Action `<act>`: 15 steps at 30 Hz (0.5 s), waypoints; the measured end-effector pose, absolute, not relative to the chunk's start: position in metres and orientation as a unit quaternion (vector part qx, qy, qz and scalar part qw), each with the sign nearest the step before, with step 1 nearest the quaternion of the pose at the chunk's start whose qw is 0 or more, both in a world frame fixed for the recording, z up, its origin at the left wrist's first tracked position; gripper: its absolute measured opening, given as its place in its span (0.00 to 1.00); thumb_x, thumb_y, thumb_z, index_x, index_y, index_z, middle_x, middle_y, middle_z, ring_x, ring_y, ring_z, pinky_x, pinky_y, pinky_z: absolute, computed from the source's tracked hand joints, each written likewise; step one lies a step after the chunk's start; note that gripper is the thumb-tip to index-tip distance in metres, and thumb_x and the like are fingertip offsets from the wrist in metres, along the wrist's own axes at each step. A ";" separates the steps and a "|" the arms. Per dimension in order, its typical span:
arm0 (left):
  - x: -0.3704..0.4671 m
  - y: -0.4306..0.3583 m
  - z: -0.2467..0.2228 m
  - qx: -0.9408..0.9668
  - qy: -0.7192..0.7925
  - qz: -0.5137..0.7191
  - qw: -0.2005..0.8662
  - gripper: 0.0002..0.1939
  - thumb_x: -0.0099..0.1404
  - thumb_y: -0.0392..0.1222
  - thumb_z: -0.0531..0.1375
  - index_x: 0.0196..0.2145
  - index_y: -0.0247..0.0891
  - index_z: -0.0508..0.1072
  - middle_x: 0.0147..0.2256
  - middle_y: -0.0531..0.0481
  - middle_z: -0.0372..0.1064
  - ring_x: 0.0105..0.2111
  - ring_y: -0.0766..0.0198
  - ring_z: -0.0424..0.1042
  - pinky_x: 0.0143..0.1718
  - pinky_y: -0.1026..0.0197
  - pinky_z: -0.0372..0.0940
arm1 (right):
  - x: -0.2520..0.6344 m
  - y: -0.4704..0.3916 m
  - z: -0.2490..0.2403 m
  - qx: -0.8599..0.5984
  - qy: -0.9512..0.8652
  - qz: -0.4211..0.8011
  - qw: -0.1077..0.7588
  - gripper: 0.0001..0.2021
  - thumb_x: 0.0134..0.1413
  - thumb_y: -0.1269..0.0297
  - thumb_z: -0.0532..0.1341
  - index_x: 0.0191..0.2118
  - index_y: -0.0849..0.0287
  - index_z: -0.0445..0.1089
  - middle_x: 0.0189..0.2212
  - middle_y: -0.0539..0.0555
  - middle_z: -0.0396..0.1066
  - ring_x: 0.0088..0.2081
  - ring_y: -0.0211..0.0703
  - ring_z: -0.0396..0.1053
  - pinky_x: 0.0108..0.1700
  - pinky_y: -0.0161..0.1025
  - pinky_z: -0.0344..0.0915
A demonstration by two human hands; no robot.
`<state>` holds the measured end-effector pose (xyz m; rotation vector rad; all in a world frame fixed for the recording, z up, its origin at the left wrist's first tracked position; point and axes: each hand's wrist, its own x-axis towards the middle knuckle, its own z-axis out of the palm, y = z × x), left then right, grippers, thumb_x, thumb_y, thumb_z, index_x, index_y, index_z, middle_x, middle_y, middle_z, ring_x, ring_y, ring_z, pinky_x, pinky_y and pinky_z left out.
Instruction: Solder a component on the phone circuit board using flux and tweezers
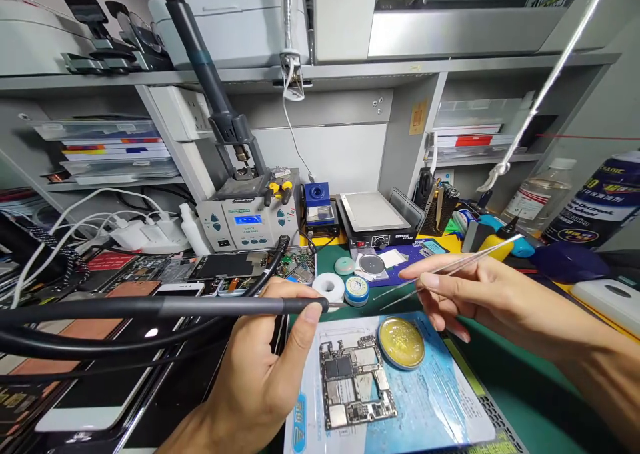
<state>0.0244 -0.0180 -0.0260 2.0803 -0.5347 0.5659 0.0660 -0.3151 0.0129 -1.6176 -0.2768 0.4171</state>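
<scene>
My left hand [273, 367] is closed around a dark soldering iron [215, 307], its thin tip pointing right, beside a white spool [329, 289] and a small blue-rimmed tin [357, 290]. Between the fingers of my right hand [465, 291] sits a slim pair of metal tweezers [480, 257]; their two points are apart and aim left, with nothing visible between them. Below both hands, a phone circuit board [339, 369] lies flat on a blue-and-white work pad [440, 407]. A round dish of yellow paste [401, 343] rests on the pad, right of the board.
Behind stand a rework station [249, 224] with a lit display, a blue soldering iron stand [317, 207] and a flat heating plate [373, 213]. Several phones [90, 387] lie at left under thick black cables [100, 347]. Bottles and a spray can [597, 201] stand at right.
</scene>
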 end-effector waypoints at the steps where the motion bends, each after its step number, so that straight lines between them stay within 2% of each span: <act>1: 0.024 -0.018 -0.025 0.838 -0.216 0.232 0.445 0.06 0.74 0.39 0.55 0.47 0.42 0.70 0.43 0.49 0.74 0.46 0.59 0.73 0.50 0.57 0.68 | 0.065 -0.315 0.013 -0.711 -0.125 0.184 0.667 0.20 0.55 0.50 0.71 0.48 0.57 0.79 0.24 0.51 0.72 0.27 0.45 0.73 0.22 0.34 0.64; 6: 0.025 -0.017 -0.024 0.829 -0.218 0.245 0.453 0.07 0.74 0.39 0.55 0.47 0.42 0.70 0.43 0.48 0.73 0.47 0.58 0.72 0.51 0.56 0.66 | 0.062 -0.315 0.013 -0.691 -0.131 0.189 0.685 0.16 0.56 0.54 0.72 0.47 0.54 0.80 0.24 0.50 0.72 0.28 0.45 0.73 0.24 0.35 0.66; 10: 0.025 -0.015 -0.022 0.827 -0.213 0.249 0.458 0.06 0.74 0.39 0.55 0.46 0.41 0.70 0.42 0.48 0.73 0.45 0.58 0.73 0.50 0.56 0.66 | 0.057 -0.310 0.012 -0.680 -0.136 0.159 0.702 0.16 0.59 0.49 0.68 0.43 0.55 0.82 0.22 0.51 0.69 0.27 0.47 0.73 0.23 0.37 0.65; 15: 0.027 -0.014 -0.018 0.819 -0.210 0.256 0.469 0.05 0.72 0.38 0.56 0.44 0.42 0.71 0.41 0.51 0.73 0.44 0.62 0.73 0.50 0.60 0.66 | 0.050 -0.305 0.009 -0.738 -0.158 0.101 0.648 0.12 0.59 0.50 0.66 0.41 0.48 0.82 0.25 0.53 0.75 0.26 0.49 0.71 0.28 0.44 0.67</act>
